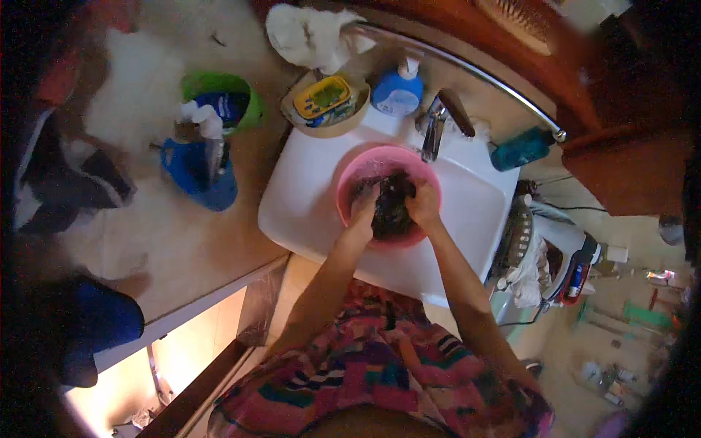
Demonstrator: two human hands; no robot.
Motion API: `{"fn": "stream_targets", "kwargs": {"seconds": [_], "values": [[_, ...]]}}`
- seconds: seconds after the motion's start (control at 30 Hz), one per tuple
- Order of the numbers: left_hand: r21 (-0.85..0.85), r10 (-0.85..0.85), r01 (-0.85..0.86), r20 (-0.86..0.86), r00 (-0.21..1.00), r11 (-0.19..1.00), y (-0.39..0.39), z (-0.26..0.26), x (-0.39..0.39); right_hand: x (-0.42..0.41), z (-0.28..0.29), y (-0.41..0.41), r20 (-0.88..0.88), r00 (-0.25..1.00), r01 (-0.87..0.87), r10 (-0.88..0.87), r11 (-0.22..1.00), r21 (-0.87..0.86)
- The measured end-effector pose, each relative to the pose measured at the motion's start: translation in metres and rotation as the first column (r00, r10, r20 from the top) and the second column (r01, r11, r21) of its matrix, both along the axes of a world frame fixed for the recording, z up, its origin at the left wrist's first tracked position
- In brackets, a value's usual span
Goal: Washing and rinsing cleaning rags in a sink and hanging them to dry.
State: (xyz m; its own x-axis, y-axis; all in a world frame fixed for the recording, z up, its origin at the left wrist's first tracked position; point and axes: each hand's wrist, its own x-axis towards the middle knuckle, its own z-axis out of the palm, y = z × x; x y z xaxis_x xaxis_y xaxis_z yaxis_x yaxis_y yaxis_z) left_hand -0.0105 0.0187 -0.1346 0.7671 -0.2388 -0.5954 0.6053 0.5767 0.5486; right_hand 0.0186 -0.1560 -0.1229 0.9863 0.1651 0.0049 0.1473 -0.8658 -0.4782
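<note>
A round pink plastic basin (390,152) sits in the white sink (476,213), below the chrome faucet (435,131). Inside it lies a dark, wet-looking bundle of cloth (393,205). My left hand (366,208) reaches into the basin and grips the left side of the cloth, its fingertips hidden. On the opposite side, my right hand (424,203) holds the cloth near the basin's right wall, fingers curled. The faucet's spout ends just above the basin's far right rim.
Behind the sink stand a blue pump bottle (398,92) and a dish (328,127) holding a yellow soap box (322,97). A teal bottle (520,149) lies at the right corner. Left are a green container (249,109) and a blue one (205,183). A metal rail (465,57) crosses behind.
</note>
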Motion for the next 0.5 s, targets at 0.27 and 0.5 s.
{"fn": "stream_targets", "kwargs": {"seconds": [0.27, 0.5], "values": [[-0.013, 0.061, -0.061, -0.038, 0.997, 0.998, 0.006, 0.121, -0.042, -0.061, 0.114, 0.028, -0.165, 0.981, 0.028, 0.106, 0.757, 0.653], [-0.656, -0.016, -0.262, -0.385, 0.923, 0.708, -0.012, -0.028, -0.008, -0.098, 0.173, 0.044, -0.321, 0.899, 0.090, 0.298, 0.591, 0.802]]}}
